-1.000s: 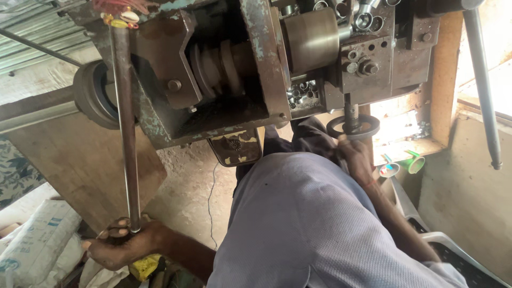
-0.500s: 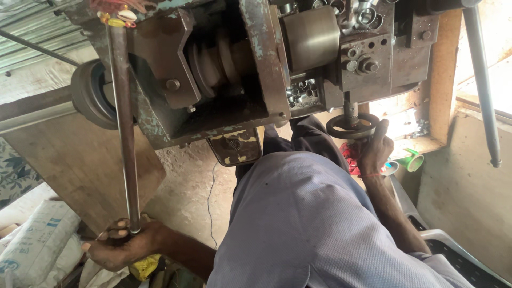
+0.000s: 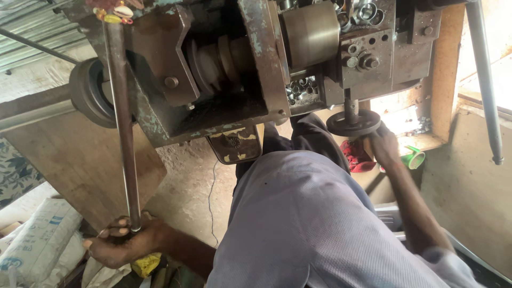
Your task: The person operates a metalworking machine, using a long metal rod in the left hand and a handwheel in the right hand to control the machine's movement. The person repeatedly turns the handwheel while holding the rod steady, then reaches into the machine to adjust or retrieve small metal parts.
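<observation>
My left hand (image 3: 120, 242) is closed around the lower end of a long steel lever bar (image 3: 121, 122) that runs up to the top of a worn metal lathe (image 3: 224, 69). My right hand (image 3: 381, 146) grips the rim of a small round handwheel (image 3: 353, 124) under the machine's tool slide (image 3: 373, 50). A brass-coloured cylinder (image 3: 311, 33) sits in the machine between the headstock and the slide. Small metal rings (image 3: 301, 90) lie in the tray below it. My grey shirt (image 3: 309, 224) fills the lower middle of the view.
A belt pulley (image 3: 88, 93) sticks out at the machine's left. A second steel rod (image 3: 482, 80) hangs down at the far right. White sacks (image 3: 37, 242) lie at lower left, a red cloth (image 3: 356, 156) and a green cup (image 3: 415, 158) sit near the handwheel.
My right hand has shifted round the handwheel's rim, from just under it to its right side. My left hand stays on the lever bar's end.
</observation>
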